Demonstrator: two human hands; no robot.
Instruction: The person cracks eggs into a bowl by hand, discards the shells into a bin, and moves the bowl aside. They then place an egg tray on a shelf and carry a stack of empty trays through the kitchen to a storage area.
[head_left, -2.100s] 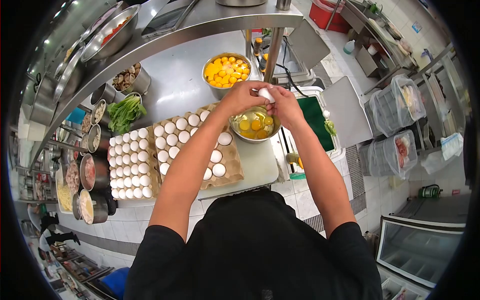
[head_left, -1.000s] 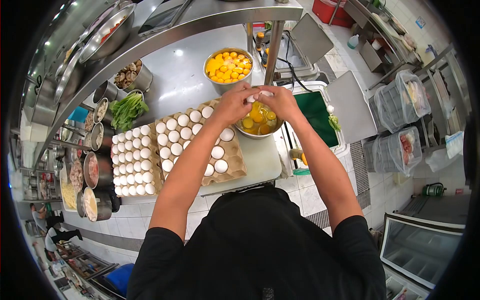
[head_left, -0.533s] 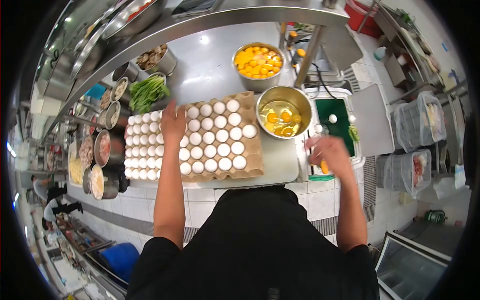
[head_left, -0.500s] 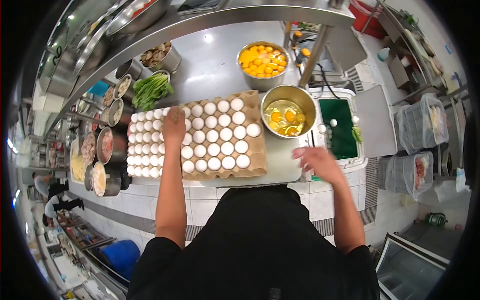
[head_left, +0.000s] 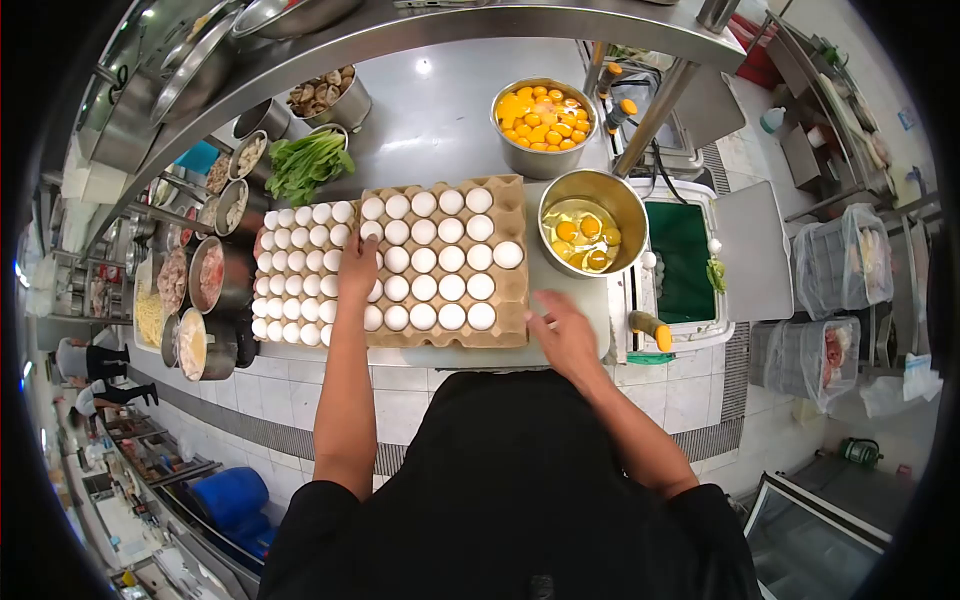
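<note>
My left hand [head_left: 358,268] reaches over the seam between two cardboard trays of white eggs, its fingers closed by the eggs at the left edge of the right tray [head_left: 515,290]; what they hold, if anything, is hidden. Beside that tray's lower right corner, my right hand [head_left: 562,328] hovers over the pale board [head_left: 590,310] with fingers apart and nothing in them. A steel pot [head_left: 632,212] with several cracked eggs stands right of the tray. Behind it is a fuller pot [head_left: 535,158] of yolks.
Leafy greens [head_left: 308,165] and metal containers of food stand at the left. A green-lined bin [head_left: 683,262] is at the right, beside a yellow-ended handle [head_left: 652,328]. A metal shelf edge [head_left: 420,28] crosses overhead. Two people are far left.
My right hand has moved left, from beside the bin to the tray's corner. My left hand has shifted slightly down and right over the eggs. The yellow-ended handle now shows.
</note>
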